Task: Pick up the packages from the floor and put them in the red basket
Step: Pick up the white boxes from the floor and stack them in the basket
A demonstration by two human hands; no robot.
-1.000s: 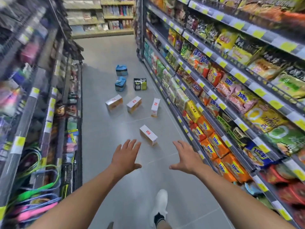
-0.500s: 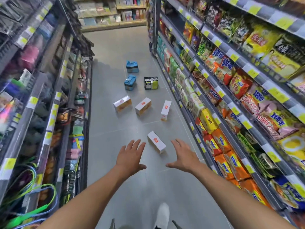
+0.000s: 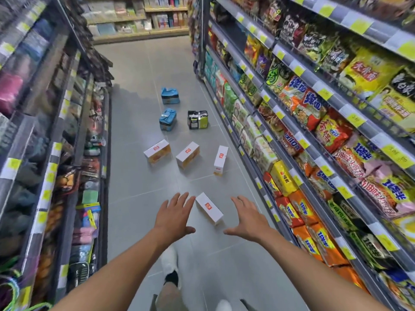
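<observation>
Several packages lie on the grey aisle floor. The nearest white box (image 3: pixel 209 208) with a red label rests between my hands. My left hand (image 3: pixel 174 215) hovers open just left of it, and my right hand (image 3: pixel 248 217) is open to its right; neither touches it. Three more white boxes lie farther on: one at the left (image 3: pixel 157 151), one in the middle (image 3: pixel 187 154), one at the right (image 3: pixel 221 160). Beyond them sit two blue packs, near (image 3: pixel 167 119) and far (image 3: pixel 170 95), and a black-and-green pack (image 3: pixel 197 119). No red basket is in view.
Shelves of snack bags (image 3: pixel 314 135) line the right side of the aisle, and a rack of small goods (image 3: pixel 74 153) lines the left. My white shoe (image 3: pixel 170 263) is on the floor below my arms. More shelving (image 3: pixel 139 23) closes the far end.
I have moved forward along the aisle, so the packages appear closer. Both hands stay open and now flank the nearest white box.
</observation>
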